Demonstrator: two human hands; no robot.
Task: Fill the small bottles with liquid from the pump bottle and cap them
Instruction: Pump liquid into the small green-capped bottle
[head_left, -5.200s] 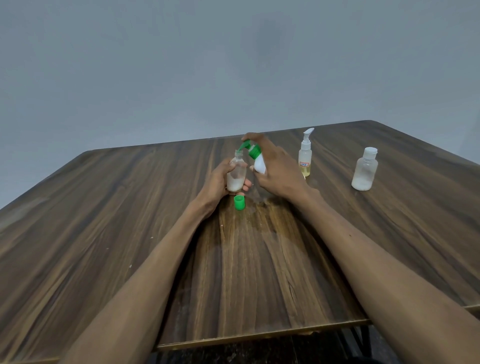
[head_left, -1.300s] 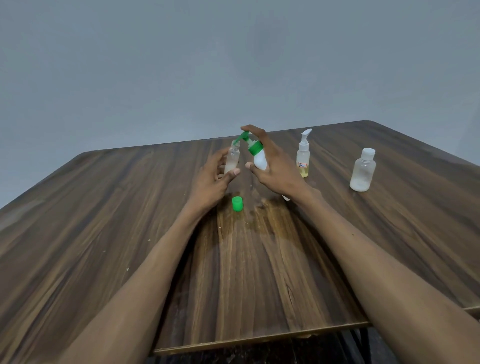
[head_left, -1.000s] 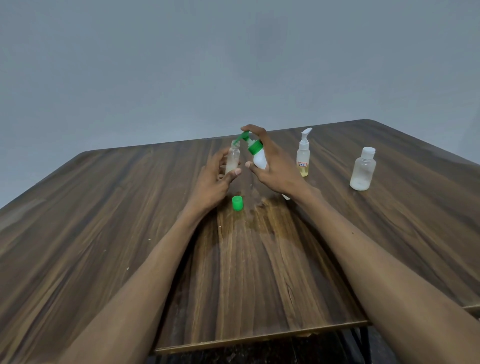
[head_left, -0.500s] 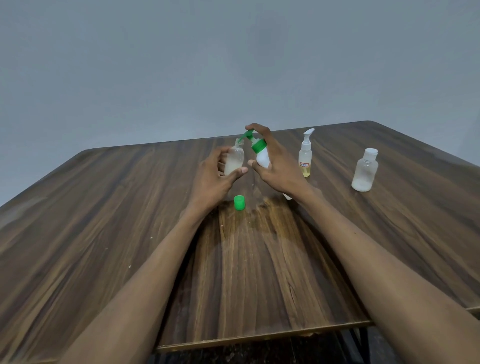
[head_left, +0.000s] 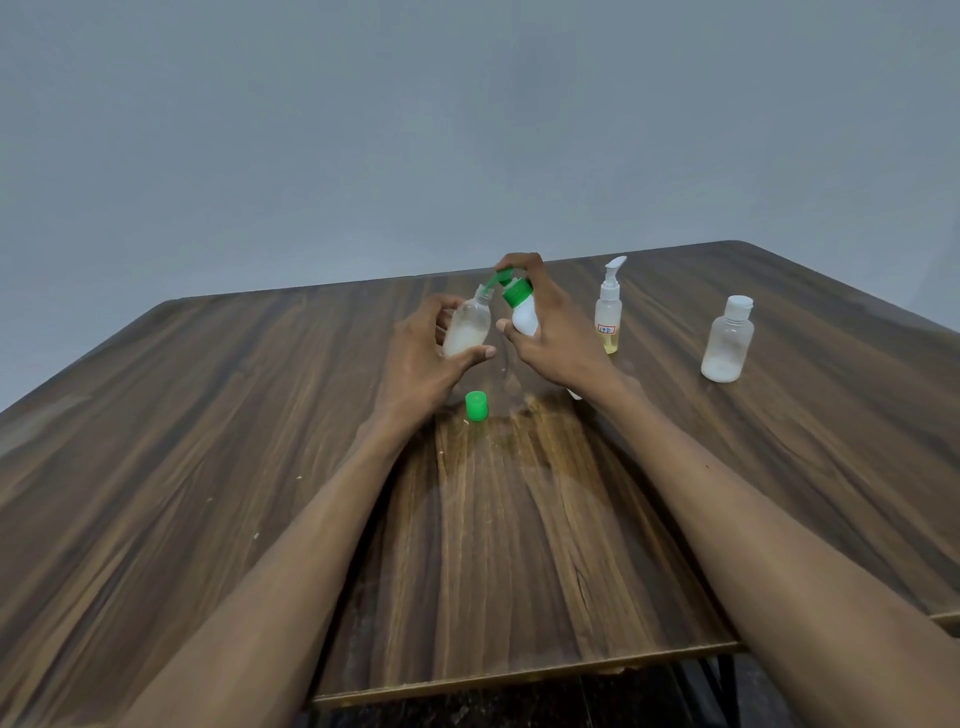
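Spillage looks the likeliest slip – the left hand (head_left: 431, 358) holds the small bottle (head_left: 467, 332) tilted above the surface (head_left: 208, 441), the right hand (head_left: 550, 332) grips the pump bottle (head_left: 522, 312), spout at its narrow mouth – any wobble sends liquid past it, near the cap (head_left: 476, 406).

Fill in progress, one cap off.
Small clear bottle (head_left: 467, 332) uncapped, tilted, milky liquid in its lower part; white pump bottle (head_left: 522, 312) with green pump tilted, spout at its mouth. Green cap (head_left: 476, 406) on table. Capped small bottle (head_left: 727, 340) upright, far right.
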